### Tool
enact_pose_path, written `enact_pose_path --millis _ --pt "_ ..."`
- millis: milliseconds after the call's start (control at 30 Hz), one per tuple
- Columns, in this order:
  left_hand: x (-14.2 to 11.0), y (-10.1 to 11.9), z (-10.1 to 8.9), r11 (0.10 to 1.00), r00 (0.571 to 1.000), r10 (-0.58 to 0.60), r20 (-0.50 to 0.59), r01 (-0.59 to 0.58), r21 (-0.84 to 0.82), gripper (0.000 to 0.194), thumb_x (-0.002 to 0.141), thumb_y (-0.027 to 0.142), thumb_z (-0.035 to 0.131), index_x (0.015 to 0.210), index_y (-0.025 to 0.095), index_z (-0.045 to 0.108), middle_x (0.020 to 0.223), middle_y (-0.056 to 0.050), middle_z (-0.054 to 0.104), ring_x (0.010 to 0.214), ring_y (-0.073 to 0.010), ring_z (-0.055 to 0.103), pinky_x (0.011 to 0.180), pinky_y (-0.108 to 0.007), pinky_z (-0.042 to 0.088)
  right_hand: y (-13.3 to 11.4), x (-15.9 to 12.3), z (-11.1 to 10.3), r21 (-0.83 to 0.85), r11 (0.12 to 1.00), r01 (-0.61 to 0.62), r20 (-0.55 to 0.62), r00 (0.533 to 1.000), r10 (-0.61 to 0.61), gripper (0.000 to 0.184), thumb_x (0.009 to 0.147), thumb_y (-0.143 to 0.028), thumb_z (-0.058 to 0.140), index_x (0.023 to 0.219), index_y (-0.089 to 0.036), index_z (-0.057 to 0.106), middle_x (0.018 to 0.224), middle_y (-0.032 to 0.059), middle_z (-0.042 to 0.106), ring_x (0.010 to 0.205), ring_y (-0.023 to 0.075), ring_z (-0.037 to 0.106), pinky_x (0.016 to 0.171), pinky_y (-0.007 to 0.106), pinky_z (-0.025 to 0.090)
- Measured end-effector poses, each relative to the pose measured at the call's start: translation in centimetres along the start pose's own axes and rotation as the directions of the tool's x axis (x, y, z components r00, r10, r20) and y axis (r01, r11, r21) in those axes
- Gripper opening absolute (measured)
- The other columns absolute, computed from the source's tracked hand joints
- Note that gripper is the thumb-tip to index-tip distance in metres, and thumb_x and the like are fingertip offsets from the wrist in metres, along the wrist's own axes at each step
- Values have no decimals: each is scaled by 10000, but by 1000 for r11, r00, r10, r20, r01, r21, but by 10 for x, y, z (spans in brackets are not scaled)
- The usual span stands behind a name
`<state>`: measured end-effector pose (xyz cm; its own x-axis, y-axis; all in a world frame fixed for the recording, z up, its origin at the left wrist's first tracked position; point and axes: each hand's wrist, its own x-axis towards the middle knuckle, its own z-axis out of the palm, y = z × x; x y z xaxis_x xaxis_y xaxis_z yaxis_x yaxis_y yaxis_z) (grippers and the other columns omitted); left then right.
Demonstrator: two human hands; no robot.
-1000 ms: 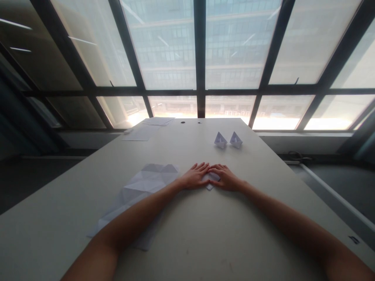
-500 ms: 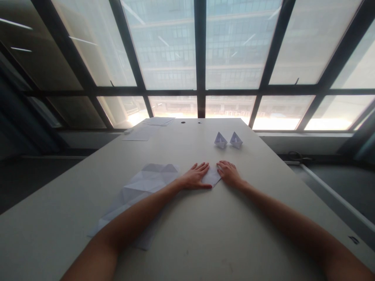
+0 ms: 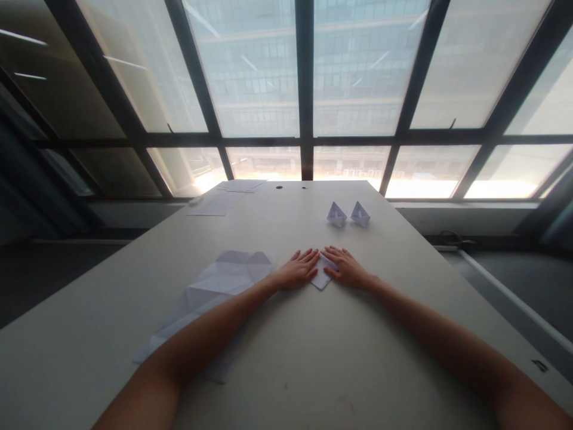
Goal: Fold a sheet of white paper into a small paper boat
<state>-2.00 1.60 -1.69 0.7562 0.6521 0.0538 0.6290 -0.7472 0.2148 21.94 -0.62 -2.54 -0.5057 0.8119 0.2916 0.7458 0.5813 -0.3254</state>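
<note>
Big windows [image 3: 262,77] at 12 o'clock, white table [image 3: 277,334] in front. Creased sheet [image 3: 210,282] sits at 8 from the hands, probably parked aside for elbow room. Left hand [image 3: 297,270] at 9, right hand [image 3: 345,269] at 3, palms down, fingers spread, clutching nothing, just flattening the folded paper [image 3: 321,279] dead centre, likely keeping it put. Two boat-shaped paper bits [image 3: 336,215] at 1.

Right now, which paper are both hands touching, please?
The small, flat, folded paper under the left hand and right hand; the two folded shapes stand beyond it, the creased sheet lies left.
</note>
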Motion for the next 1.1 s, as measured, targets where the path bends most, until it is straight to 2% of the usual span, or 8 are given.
enact_pose_path --millis 100,233,367,500,633,833,933,1100 --pt "3 -3 4 997 997 -54 -56 51 -57 543 1031 304 279 1567 226 242 1615 -76 258 1504 -218 199 1217 -464 150 -1 0 -3 9 999 -33 38 999 33 590 964 -374 508 1525 -246 377 1560 124 383 1469 282 293 1179 549 206" --pt "8 -9 9 989 986 -112 -126 98 -113 577 935 132 367 1496 260 401 1563 -47 383 1458 -198 326 1205 -445 239 -1 2 -2 -9 995 -96 46 994 96 549 971 -301 483 1510 -231 407 1556 117 394 1467 262 301 1189 515 196" --pt "11 -12 9 987 965 -94 -247 57 -152 468 901 96 415 1326 200 583 1449 -79 533 1369 -208 458 1176 -399 321 -1 5 -1 -32 988 -153 42 987 154 497 979 -253 450 1472 -194 466 1549 128 404 1461 247 314 1195 479 197" --pt "8 -11 1 988 923 -56 -380 -4 -154 228 920 156 502 1026 202 699 1160 -71 669 1129 -202 595 1059 -339 439 -2 6 -1 -58 977 -204 14 979 205 470 972 -243 454 1432 -167 517 1534 154 418 1447 280 336 1185 500 224" --pt "5 -8 -5 994 937 -60 -344 25 -104 184 923 373 629 976 220 715 1046 -65 671 1026 -218 603 978 -346 472 0 7 0 -59 972 -228 -53 973 226 432 953 -228 482 1368 -161 585 1480 165 488 1399 288 411 1164 471 284" --pt "3 -3 -6 1000 978 10 -209 -8 8 621 826 628 675 1332 277 597 1371 -72 562 1268 -282 491 1083 -412 378 7 5 0 26 988 -150 -199 968 152 360 867 -134 560 1203 -159 687 1238 134 659 1179 254 565 1060 363 406" --pt "3 -4 -5 1000 984 15 -179 -12 17 646 851 629 644 1391 287 549 1424 -73 523 1322 -289 442 1106 -417 347 9 4 0 77 991 -108 -249 961 124 280 844 -108 581 1077 -172 722 1091 108 670 1068 241 576 985 341 444" --pt "6 -8 -2 1000 977 5 -212 -2 16 402 980 501 507 1319 312 610 1332 -56 562 1259 -253 470 1081 -400 371 8 5 -1 72 994 -84 -286 953 101 128 844 -125 627 865 -192 734 925 77 645 935 217 567 889 315 438"
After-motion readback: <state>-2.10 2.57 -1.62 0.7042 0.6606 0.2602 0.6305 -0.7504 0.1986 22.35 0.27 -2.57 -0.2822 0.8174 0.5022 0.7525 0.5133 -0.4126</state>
